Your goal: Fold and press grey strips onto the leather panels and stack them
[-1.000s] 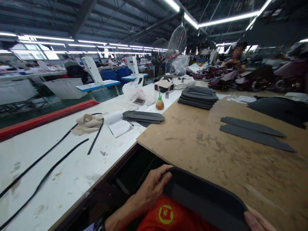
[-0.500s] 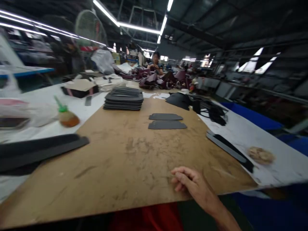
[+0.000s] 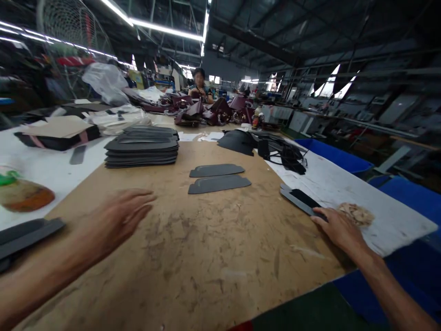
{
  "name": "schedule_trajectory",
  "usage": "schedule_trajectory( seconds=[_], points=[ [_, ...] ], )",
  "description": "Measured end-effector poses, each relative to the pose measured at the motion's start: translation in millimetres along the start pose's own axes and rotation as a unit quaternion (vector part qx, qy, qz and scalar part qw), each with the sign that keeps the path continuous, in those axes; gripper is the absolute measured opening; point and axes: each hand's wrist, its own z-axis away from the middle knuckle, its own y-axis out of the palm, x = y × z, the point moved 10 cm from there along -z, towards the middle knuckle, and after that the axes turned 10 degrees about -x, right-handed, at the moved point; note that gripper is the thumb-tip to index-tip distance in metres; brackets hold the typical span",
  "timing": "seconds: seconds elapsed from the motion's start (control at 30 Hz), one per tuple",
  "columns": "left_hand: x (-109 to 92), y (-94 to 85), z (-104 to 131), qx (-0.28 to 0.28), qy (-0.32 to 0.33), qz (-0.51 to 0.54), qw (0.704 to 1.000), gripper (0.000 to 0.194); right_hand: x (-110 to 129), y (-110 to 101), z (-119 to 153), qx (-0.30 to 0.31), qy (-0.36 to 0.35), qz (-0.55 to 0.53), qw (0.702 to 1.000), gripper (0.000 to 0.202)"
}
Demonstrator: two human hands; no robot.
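My left hand (image 3: 115,220) is stretched out flat and blurred over the brown board (image 3: 213,257), fingers apart, holding nothing. My right hand (image 3: 339,228) rests at the board's right edge, its fingertips touching the near end of a dark grey strip piece (image 3: 299,200) that lies on the white table (image 3: 344,184). A crumpled tan rag (image 3: 356,214) lies just right of that hand. Two flat dark grey cut pieces (image 3: 217,177) lie side by side in the middle of the board. A stack of similar dark pieces (image 3: 142,146) stands further back on the left.
A small amber bottle with a green cap (image 3: 24,195) and long dark strips (image 3: 24,234) lie at the left. Black parts and straps (image 3: 272,148) are piled at the back right. A seated person (image 3: 200,89) works at the far end among dark red bags. Blue bins (image 3: 336,158) stand to the right.
The view has swung right. The dark curved piece I held a second ago is out of sight. My right hand has moved right to the strip; my left hand has come in over the board.
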Motion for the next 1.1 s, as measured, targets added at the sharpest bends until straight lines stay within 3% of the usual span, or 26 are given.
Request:
schedule_trajectory(
  seconds=[0.13,0.23,0.3,0.4,0.53,0.67,0.93,1.1],
  points=[
    [-39,89.2,-34,0.136,0.077,-0.064,0.986,0.030,-14,16,1,0.018,-0.030,0.068,0.997,0.051],
    [-57,153.7,-56,0.179,0.089,-0.083,0.976,0.028,-19,23,-1,0.019,-0.063,0.116,0.991,0.049],
    [-62,180.5,-65,0.196,0.085,-0.095,0.972,0.027,-18,20,-3,0.015,-0.064,0.135,0.989,0.046],
    [-62,198.0,-70,0.215,0.079,-0.098,0.968,0.024,-15,7,-8,0.010,-0.022,0.167,0.986,0.039],
    [-63,197.6,-67,0.230,0.080,-0.092,0.966,0.024,-8,-8,-12,-0.002,0.010,0.183,0.983,0.034],
    [-70,182.0,-49,0.241,0.087,-0.088,0.962,0.026,-5,-10,-5,0.003,-0.016,0.166,0.986,0.033],
    [-98,115.9,21,0.252,0.096,-0.081,0.960,0.034,18,-14,20,-0.018,-0.130,0.105,0.986,0.033],
    [-114,76.5,68,0.209,0.097,-0.062,0.971,0.033,30,-43,16,-0.097,-0.119,0.101,0.983,0.034]
  ],
)
